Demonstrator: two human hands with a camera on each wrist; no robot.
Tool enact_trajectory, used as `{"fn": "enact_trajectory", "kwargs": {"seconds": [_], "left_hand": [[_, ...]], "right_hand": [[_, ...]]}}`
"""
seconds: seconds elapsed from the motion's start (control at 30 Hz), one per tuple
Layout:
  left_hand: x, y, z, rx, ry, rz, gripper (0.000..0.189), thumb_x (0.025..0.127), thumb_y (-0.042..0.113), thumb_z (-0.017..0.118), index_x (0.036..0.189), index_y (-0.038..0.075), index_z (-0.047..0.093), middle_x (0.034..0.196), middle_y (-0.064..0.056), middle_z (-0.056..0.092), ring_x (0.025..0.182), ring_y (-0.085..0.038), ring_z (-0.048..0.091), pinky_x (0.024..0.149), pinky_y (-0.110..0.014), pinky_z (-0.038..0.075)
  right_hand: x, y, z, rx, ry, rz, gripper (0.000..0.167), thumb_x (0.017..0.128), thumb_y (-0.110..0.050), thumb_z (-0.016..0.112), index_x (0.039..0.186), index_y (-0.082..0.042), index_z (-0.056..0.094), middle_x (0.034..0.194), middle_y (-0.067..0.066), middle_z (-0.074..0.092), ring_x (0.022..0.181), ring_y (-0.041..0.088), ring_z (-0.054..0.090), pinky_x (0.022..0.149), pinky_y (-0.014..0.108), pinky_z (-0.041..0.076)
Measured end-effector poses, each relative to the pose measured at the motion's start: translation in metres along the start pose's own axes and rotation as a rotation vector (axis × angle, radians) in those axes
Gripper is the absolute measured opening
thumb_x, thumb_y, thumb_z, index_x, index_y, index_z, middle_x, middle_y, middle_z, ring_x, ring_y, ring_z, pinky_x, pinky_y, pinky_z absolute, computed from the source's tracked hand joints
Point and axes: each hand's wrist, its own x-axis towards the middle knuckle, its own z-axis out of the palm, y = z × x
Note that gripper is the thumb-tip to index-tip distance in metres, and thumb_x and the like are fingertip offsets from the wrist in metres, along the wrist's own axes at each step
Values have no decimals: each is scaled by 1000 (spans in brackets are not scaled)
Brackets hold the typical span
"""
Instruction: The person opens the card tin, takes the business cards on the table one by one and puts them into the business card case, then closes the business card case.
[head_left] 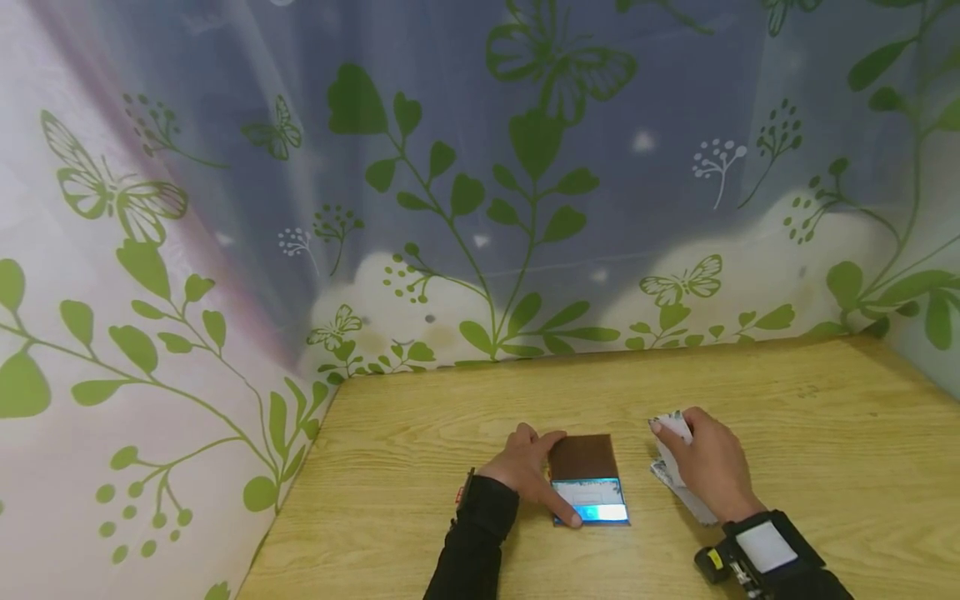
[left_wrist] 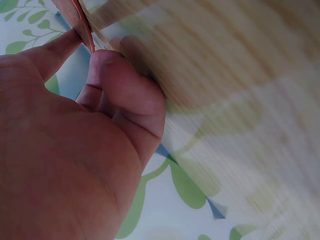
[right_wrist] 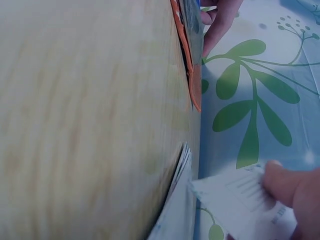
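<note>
A brown bifold card wallet [head_left: 582, 457] lies spread on the table, a leaf-edged white card [head_left: 581, 493] showing in its lower half under a bluish glare. My left hand [head_left: 522, 469] holds it at its left side, thumb on the lower edge and index finger at the upper corner. In the left wrist view the other fingers [left_wrist: 132, 85] curl beside the wallet's edge. To the right, my right hand [head_left: 716, 462] pinches a white printed card [right_wrist: 245, 200] with a leafy border, tilted up. Below it are several similar cards [right_wrist: 175, 200], partly hidden by this hand.
The wood-grain table [head_left: 420, 417] runs back to a curtain [head_left: 450, 250] printed with leaves and butterflies, which also hangs along the left and right sides. Black bands with devices [head_left: 768, 546] are strapped on both wrists.
</note>
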Motion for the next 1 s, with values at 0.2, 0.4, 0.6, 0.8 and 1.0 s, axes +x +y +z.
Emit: {"fn": "enact_trajectory", "kwargs": {"seconds": [0.2, 0.4, 0.6, 0.8, 1.0], "left_hand": [[0, 0, 0, 9, 5, -2, 119, 60, 43, 102, 161, 27, 40, 113, -3, 31, 102, -20, 31, 72, -31, 39], [1, 0, 0, 10, 2, 2, 119, 61, 43, 101, 161, 26, 40, 112, -3, 31, 101, -20, 31, 71, -30, 39], [1, 0, 0, 11, 2, 4, 118, 61, 42, 101, 161, 26, 40, 112, -3, 31, 101, -20, 31, 70, -30, 37], [1, -1, 0, 7, 1, 6, 118, 61, 42, 101, 161, 26, 40, 111, -3, 30, 100, -20, 31, 70, -30, 36], [-2, 2, -1, -2, -1, 2, 117, 62, 40, 101, 161, 27, 40, 110, -3, 30, 99, -20, 31, 69, -31, 35]], "right_hand": [[0, -1, 2, 30, 44, -47, 51, 110, -45, 48, 109, 7, 53, 77, 12, 56, 63, 22, 55, 50, 34, 41], [-1, -4, 3, 90, 16, -15, 63, 111, -51, 36, 121, 11, 46, 79, 15, 60, 63, 22, 59, 49, 34, 44], [-2, -6, 5, 190, -52, 20, 64, 111, -55, 31, 127, 6, 39, 73, 11, 62, 53, 20, 63, 46, 33, 46], [-3, -5, 9, 188, -113, 20, 62, 111, -54, 33, 134, 4, 36, 79, 11, 60, 58, 20, 61, 49, 32, 46], [-3, -6, 11, 202, -161, -31, 47, 112, -37, 43, 135, 3, 38, 96, 16, 63, 69, 21, 63, 54, 31, 47]]}}
